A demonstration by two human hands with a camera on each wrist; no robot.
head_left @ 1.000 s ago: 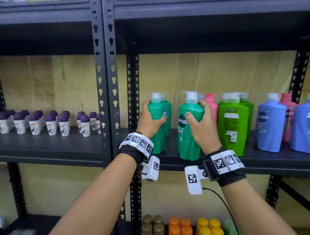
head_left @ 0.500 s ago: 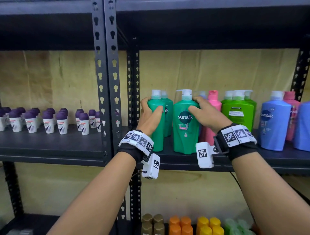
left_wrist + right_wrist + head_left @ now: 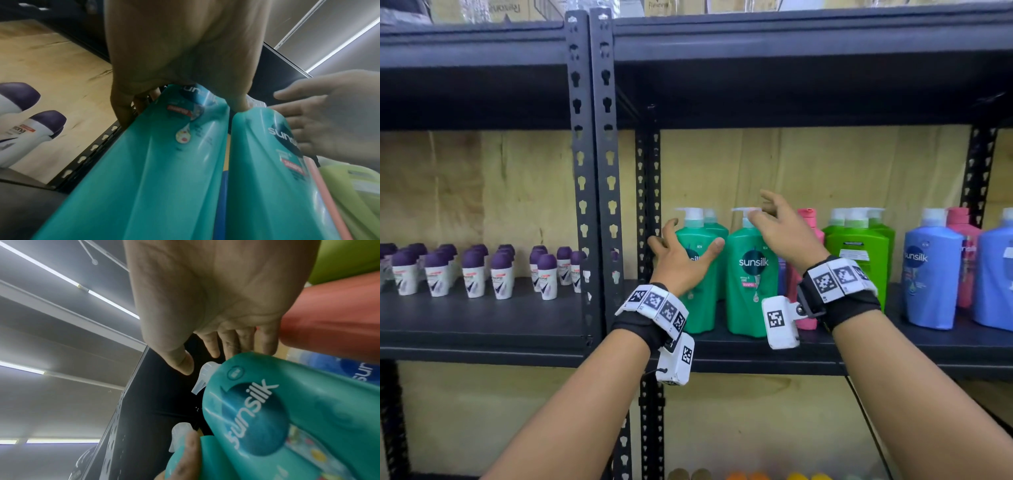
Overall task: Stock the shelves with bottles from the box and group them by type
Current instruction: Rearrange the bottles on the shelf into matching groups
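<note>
Bottles first: the two teal Sunsilk pump bottles I was handling both stand on the middle shelf [image 3: 825,346], and that is what has changed. A second ago my right hand [image 3: 786,236] was wrapped round the right teal bottle [image 3: 751,274], with its label half turned away; half a second ago it was down on the shelf with the label facing out. Now my right fingers [image 3: 770,200] have come off it, spread and relaxed above its pump, holding nothing; the right wrist view shows the open palm clear of the bottle's shoulder. My left hand [image 3: 681,260] is also letting go: fingers loosely spread round the upper body of the left teal bottle [image 3: 697,308], thumb on the shoulder, the grip slack rather than clamped. From the left wrist view I cannot tell whether the other fingertips touch it.

I judge this placement is done: the pair has joined its own kind, and the next move is probably back to the box, which is out of view.

Taking the right teal bottle as landmark: the left one stands just beside it, nearly touching, with another teal bottle behind that. On its far side comes a pink bottle [image 3: 806,219], then the lime-green bottles [image 3: 859,260], then blue ones [image 3: 931,274]. Well off beyond the upright post [image 3: 595,171] sit small purple-capped roll-ons [image 3: 472,277].

Both teal bottles stand upright, long axis vertical, labels facing me, pump spouts pointing towards the post.
</note>
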